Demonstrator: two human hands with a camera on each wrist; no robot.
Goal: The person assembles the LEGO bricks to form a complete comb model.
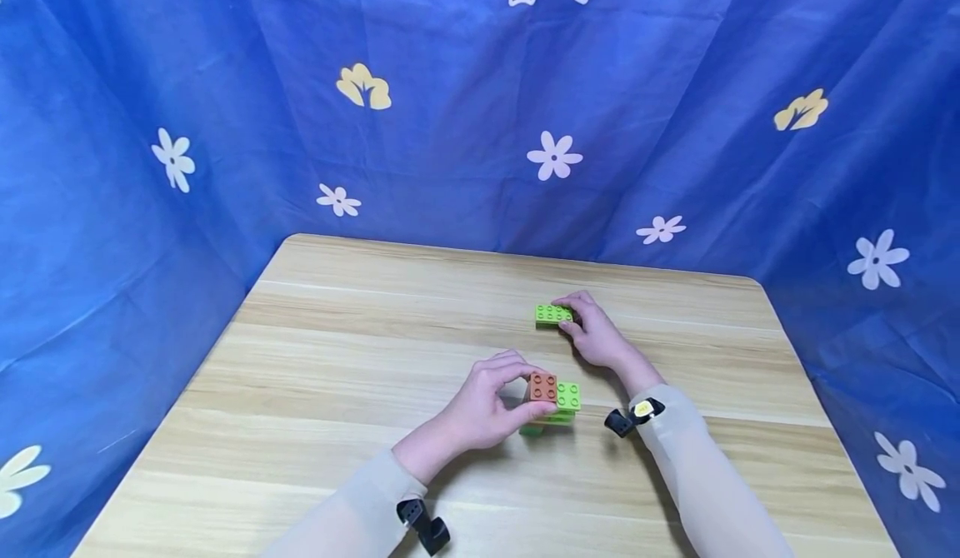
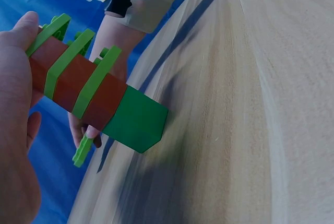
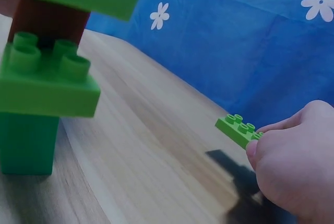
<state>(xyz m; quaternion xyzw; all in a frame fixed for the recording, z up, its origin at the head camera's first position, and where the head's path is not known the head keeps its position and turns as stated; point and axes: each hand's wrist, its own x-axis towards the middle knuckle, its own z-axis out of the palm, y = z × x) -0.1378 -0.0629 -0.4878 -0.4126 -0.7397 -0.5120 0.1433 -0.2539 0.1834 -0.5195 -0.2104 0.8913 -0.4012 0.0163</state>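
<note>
My left hand point(image 1: 483, 408) grips the top of a stack of toy bricks point(image 2: 68, 85) between thumb and fingers. The stack has a dark green block point(image 2: 136, 119) at its foot, then brown bricks alternating with light green plates whose studded ends jut out to one side. A brown brick point(image 1: 542, 388) tops it. Farther back, my right hand point(image 1: 596, 337) pinches one end of a separate light green studded plate point(image 1: 550, 315). In the right wrist view that plate shows above the table, its shadow lying apart below it.
The wood-grain table point(image 1: 337, 325) extends around both hands. A blue curtain point(image 1: 450, 125) with white flowers hangs behind it and along both sides. Black camera straps point(image 1: 423, 525) sit on both sleeves.
</note>
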